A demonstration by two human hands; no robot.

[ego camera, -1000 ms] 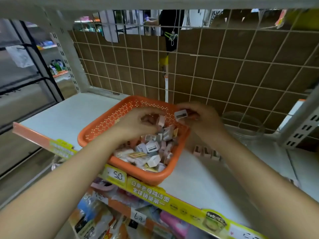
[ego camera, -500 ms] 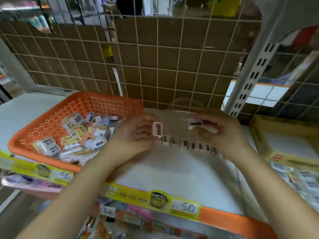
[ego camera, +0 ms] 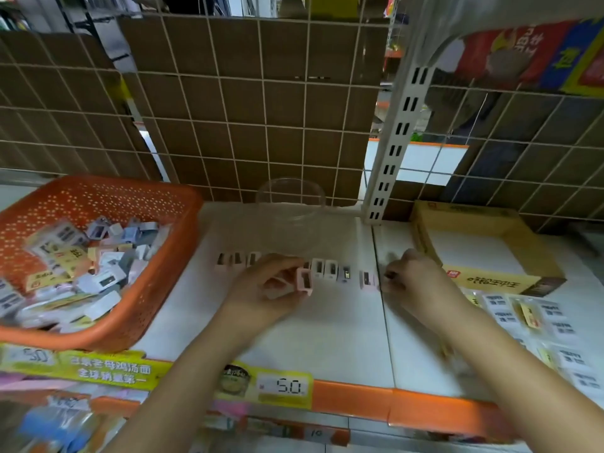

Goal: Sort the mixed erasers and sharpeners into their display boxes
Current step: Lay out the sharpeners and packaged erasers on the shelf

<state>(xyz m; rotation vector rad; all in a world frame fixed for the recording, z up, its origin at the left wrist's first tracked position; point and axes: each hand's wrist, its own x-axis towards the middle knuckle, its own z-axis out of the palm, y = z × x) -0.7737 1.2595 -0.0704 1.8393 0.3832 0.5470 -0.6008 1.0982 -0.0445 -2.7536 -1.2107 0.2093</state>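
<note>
A white shelf (ego camera: 327, 338) is carrying a clear plastic tub (ego camera: 291, 204) at its back. Behind the tub, a wire grid (ego camera: 261, 125) is standing. Along the shelf's front edge, a yellow price label (ego camera: 284, 385) is showing "5.0".

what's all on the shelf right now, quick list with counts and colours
basket: one, orange, left on the shelf, full of mixed erasers and sharpeners, too many to count
sharpener row: pale pink and white, mid-shelf, count unclear, partly hidden
clear tub: one, behind the row
cardboard box: one, tan, right
packets: several, white and yellow, far right
price strip: yellow and orange, front edge
left hand: pinches a pink sharpener
right hand: fingers curled at the row's right end, blurred
</note>
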